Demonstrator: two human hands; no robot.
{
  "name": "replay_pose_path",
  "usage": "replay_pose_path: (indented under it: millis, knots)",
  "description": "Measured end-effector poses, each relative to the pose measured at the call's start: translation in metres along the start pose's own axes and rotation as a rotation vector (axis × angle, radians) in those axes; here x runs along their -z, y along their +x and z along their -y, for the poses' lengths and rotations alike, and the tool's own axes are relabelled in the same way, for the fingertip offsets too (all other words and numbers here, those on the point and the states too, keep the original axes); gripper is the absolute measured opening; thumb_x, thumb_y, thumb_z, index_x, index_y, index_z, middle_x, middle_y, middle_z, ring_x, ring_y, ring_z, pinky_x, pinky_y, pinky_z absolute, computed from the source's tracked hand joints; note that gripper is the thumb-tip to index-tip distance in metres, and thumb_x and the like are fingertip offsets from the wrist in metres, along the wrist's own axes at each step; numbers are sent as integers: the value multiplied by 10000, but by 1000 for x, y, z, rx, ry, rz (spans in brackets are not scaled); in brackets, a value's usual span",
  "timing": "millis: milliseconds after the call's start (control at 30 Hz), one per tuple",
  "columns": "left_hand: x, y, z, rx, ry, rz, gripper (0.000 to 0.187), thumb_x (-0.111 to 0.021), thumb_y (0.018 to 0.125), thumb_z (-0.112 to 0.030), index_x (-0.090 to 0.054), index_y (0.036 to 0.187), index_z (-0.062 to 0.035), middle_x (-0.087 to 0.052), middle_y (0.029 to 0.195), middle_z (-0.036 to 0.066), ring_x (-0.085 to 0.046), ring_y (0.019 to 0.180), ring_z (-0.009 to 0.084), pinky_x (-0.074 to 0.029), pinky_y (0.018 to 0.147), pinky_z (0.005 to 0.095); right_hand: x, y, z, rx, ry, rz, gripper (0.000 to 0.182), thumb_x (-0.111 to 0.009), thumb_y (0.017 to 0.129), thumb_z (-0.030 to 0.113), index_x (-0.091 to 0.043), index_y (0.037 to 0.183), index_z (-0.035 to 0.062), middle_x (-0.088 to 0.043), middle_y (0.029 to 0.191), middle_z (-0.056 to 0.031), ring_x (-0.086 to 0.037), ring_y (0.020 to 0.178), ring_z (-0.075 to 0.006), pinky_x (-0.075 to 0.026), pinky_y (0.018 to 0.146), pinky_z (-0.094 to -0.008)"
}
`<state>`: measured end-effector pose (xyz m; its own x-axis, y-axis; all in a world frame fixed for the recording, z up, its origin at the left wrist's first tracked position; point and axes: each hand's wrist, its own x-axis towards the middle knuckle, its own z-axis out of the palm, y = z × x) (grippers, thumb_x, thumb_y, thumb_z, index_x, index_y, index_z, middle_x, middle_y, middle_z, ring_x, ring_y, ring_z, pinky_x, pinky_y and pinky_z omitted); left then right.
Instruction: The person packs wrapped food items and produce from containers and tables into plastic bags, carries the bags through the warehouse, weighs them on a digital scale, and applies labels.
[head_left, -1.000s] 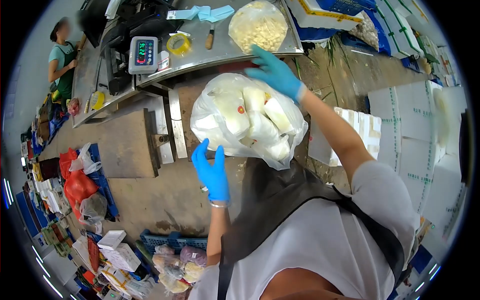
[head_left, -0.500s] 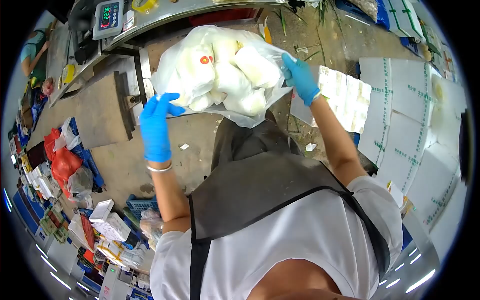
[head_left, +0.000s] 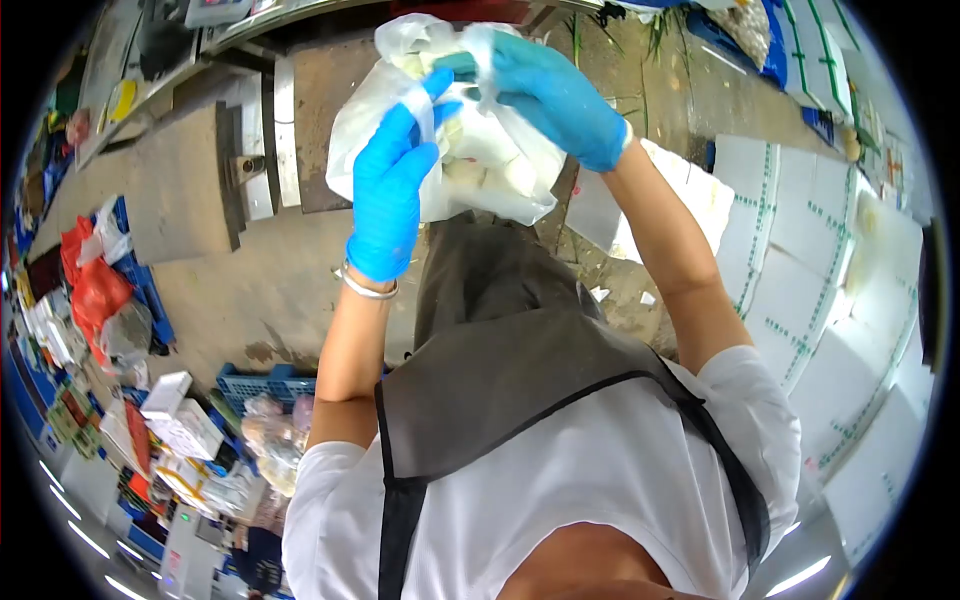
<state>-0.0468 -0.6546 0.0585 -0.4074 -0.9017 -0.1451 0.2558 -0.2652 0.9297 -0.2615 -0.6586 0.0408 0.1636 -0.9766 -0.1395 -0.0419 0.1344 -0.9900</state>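
A translucent white plastic bag [head_left: 350, 128] hangs in front of my apron, filled with pale, rounded pieces [head_left: 497, 172] whose kind I cannot make out. Both my hands wear blue gloves. At the bag's left side, my left hand [head_left: 388, 195] has a strip of its plastic looped across the fingers, the thumb bent inward. My right hand [head_left: 555, 98] reaches over the top from the right, its fingers closed around gathered plastic. The bag's top is bunched between the two hands, and the right fingertips are partly hidden by it.
Beyond the bag runs a metal table [head_left: 275, 22]. A brown board [head_left: 180, 185] stands left. White foam boxes [head_left: 800, 240] are stacked at right, near a white foam slab [head_left: 690, 195]. A blue crate [head_left: 265, 385] and red bags [head_left: 95, 295] lie lower left.
Both hands have moved inward and up, drawing the bag's spread opening together. The bag looks narrower, its red label no longer shows, and the view has shifted, with the scale's display out of sight.
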Motion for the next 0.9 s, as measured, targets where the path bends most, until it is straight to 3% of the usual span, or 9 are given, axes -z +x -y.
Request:
replay_pose_path:
  millis: [67,167,233,367,467,567,667,767,900]
  knots:
    - [17,11,19,-253,390,86,431,-460,885,22,-511,1312,12,-468,1407,87,-525,1156,200,-401,975,338,13,-14,-16,18,-202,20,445,-517,916,66,-470,1353,-6,-590,1226,-52,-557,1072,-163,-428,950,-294]
    - [-7,6,40,10,-129,7,446,-461,887,27,-513,1326,-38,-475,1408,98,-528,1186,231,-415,963,344,13,-26,-20,-166,-74,-3,491,-536,895,40,-454,1378,12,-587,1181,-10,-560,1005,-117,-455,862,-251]
    - [-12,4,63,69,243,-16,449,-474,893,3,-515,1330,-91,-458,1419,134,-548,1173,272,-448,922,352,-3,-31,-20,-260,177,-29,532,-556,881,34,-431,1397,18,-596,1137,2,-569,947,-94,-468,803,-223]
    - [-36,15,89,-345,695,-260,519,-447,824,81,-520,1311,-84,-281,1517,198,-508,1238,328,-441,959,386,-19,-24,-39,-225,128,-93,485,-640,825,76,-493,1287,56,-638,939,-18,-597,790,-101,-485,679,-237]
    - [-16,21,95,-258,439,-92,505,-474,818,88,-519,1304,-38,-443,1358,140,-557,1083,226,-454,869,330,-43,-23,10,-27,-743,-151,175,-615,819,118,-523,967,123,-616,735,-87,-629,639,-230,-493,606,-327]
    - [29,22,81,327,338,261,293,-564,855,-1,-607,1145,-4,-584,1040,58,-546,849,118,-451,727,282,-52,-13,11,186,-1065,-19,255,-619,777,134,-534,1017,141,-585,743,-114,-616,654,-270,-474,586,-358]
    - [40,21,66,5,324,253,220,-660,823,-206,-643,883,5,-551,770,43,-482,689,174,-437,658,315,-30,8,-3,26,-955,85,256,-650,739,214,-538,951,127,-636,772,-131,-636,707,-324,-497,634,-397]
    - [75,23,71,265,605,210,287,-700,805,-277,-618,847,-5,-515,737,68,-483,670,185,-439,650,316,9,42,-66,-195,-785,-13,242,-651,725,281,-587,888,114,-658,797,-155,-640,753,-352,-509,698,-413]
    - [101,1,141,-334,1021,203,341,-721,805,-348,-579,795,-37,-499,733,106,-480,665,188,-436,646,322,14,72,-187,-185,-885,-137,245,-654,717,310,-638,868,117,-673,839,-150,-646,794,-336,-513,746,-382]
